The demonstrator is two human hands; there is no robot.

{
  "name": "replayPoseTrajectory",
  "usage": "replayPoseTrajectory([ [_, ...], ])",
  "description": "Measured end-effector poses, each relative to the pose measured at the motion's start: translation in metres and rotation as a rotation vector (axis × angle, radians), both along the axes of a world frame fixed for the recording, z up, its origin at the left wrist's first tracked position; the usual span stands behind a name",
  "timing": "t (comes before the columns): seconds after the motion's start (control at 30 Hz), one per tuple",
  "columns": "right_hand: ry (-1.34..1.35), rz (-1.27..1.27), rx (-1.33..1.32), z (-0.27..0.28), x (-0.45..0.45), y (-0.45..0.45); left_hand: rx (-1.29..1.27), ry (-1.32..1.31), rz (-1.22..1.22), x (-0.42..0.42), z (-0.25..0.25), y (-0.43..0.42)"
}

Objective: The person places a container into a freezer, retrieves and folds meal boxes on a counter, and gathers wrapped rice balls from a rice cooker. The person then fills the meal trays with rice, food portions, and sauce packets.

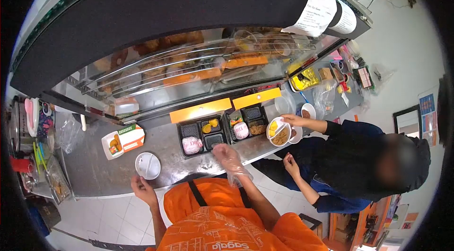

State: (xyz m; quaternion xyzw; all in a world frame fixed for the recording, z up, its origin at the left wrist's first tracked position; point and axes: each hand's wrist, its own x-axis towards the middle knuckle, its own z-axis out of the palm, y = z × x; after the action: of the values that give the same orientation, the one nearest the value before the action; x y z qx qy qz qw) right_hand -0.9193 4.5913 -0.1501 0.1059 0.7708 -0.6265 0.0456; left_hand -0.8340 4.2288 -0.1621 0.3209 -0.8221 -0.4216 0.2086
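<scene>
My left hand (pixel 143 189) is at the counter's front edge, its fingertips by the rim of a white bowl (pixel 148 166); its fingers look curled, and whether they grip the rim is unclear. My right hand (pixel 227 156), in a clear plastic glove, is over the counter edge beside a black compartment tray (pixel 214 140). That tray holds a wrapped item (pixel 192 145) and yellow pieces. To its right, a second black tray (pixel 257 114) has another wrapped item (pixel 240 130) and brown food. Orange lids lie behind both trays.
A glass display case (pixel 198 71) stands behind the counter (pixel 90 166). An open food box (pixel 124 141) is at left. At right, a co-worker's hand (pixel 294 120) touches a bowl of food (pixel 280 137). Containers and plastic bags fill the far right.
</scene>
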Motion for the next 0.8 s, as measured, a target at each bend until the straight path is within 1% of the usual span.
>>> replayPoseTrajectory([
  [0.07,-0.047,0.103,0.155,0.037,-0.002,0.0,-0.094,0.0,-0.061,0.0,0.008,0.011],
  [0.1,-0.058,0.121,0.217,0.044,-0.002,0.003,-0.133,0.021,-0.102,0.0,0.01,0.015],
  [0.17,0.003,0.092,0.275,0.057,-0.001,0.008,-0.209,0.062,-0.178,-0.002,0.012,0.025],
  [0.2,0.033,0.08,0.303,0.06,-0.001,0.011,-0.188,0.078,-0.212,-0.003,0.012,0.031],
  [0.27,0.0,0.05,0.331,0.058,-0.004,0.018,-0.148,0.109,-0.278,-0.012,0.019,0.047],
  [0.3,-0.015,0.031,0.345,0.057,-0.006,0.021,-0.078,0.103,-0.32,-0.018,0.026,0.055],
  [0.4,0.242,0.013,0.549,0.058,-0.011,0.032,-0.141,0.105,-0.564,-0.04,0.044,0.07],
  [0.43,0.307,-0.028,0.57,0.063,-0.007,0.038,-0.11,0.101,-0.593,-0.047,0.049,0.078],
  [0.5,0.44,-0.112,0.613,0.077,0.003,0.054,0.029,-0.024,-0.667,-0.054,0.056,0.086],
  [0.53,0.401,-0.284,0.706,0.079,0.009,0.063,0.099,-0.085,-0.703,-0.06,0.057,0.09],
  [0.57,0.359,-0.455,0.795,0.079,0.018,0.072,0.09,-0.116,-0.751,-0.067,0.056,0.096],
  [0.6,0.313,-0.625,0.881,0.08,0.027,0.083,0.178,-0.131,-0.801,-0.073,0.055,0.106],
  [0.67,0.205,-0.861,0.951,0.069,0.036,0.113,0.354,-0.159,-0.898,-0.087,0.056,0.13],
  [0.7,0.089,-1.005,0.954,0.038,0.046,0.133,0.413,-0.196,-1.014,-0.095,0.053,0.143],
  [0.73,0.01,-0.985,0.708,0.027,0.048,0.146,0.471,-0.235,-1.134,-0.105,0.051,0.158],
  [0.8,-0.142,-0.927,0.219,0.013,0.06,0.165,0.527,-0.345,-1.285,-0.119,0.047,0.201],
])
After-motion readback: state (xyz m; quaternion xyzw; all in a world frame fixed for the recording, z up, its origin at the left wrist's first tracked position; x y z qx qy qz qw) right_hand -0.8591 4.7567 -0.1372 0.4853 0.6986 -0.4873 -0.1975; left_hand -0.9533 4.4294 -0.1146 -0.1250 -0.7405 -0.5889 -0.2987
